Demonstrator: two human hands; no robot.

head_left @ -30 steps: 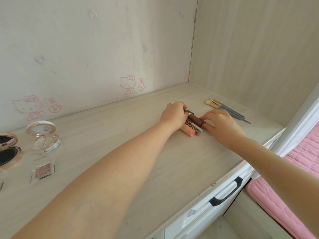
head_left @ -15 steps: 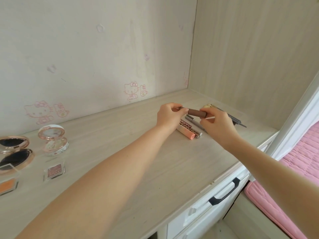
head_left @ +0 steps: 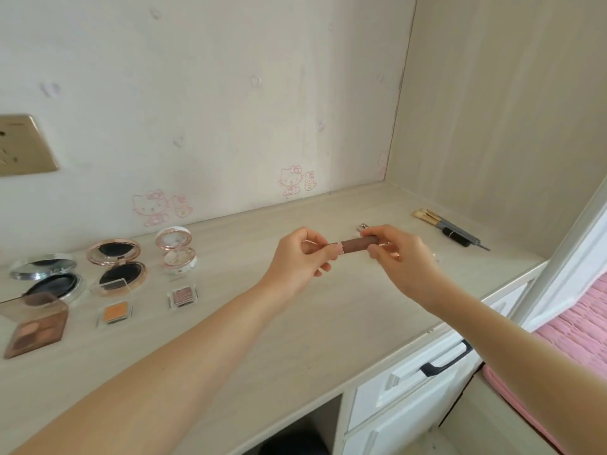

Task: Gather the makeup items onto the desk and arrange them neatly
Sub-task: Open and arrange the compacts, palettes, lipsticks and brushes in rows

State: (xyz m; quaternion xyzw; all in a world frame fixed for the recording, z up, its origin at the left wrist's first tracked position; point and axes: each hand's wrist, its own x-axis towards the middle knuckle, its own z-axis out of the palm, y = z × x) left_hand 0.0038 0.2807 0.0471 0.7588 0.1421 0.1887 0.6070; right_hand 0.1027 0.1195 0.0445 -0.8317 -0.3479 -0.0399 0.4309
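Observation:
A brown lip gloss tube (head_left: 358, 243) is held level above the desk (head_left: 295, 339), between both hands. My left hand (head_left: 297, 261) pinches its cap end, with a thin wand section showing between cap and tube. My right hand (head_left: 399, 254) grips the tube's other end. Behind my right hand a few more tubes lie on the desk, mostly hidden. Makeup brushes (head_left: 440, 221) and a small black item (head_left: 455, 236) lie at the far right. At the left stand open compacts (head_left: 116, 267) (head_left: 46, 277) (head_left: 175, 251), small eyeshadow pots (head_left: 182, 296) (head_left: 115, 315) and a brown palette (head_left: 36, 330).
The desk sits in a corner, with a sticker-marked wall behind and a wood panel to the right. White drawers with a black handle (head_left: 446, 361) are below the front edge. A pink cushion (head_left: 571, 333) lies at the lower right. A gold socket plate (head_left: 19, 146) is on the wall.
Both hands lifted the brown tube off the pile on the desk and raised it. The cap has come slightly away from the tube. The view swung left, showing more compacts.

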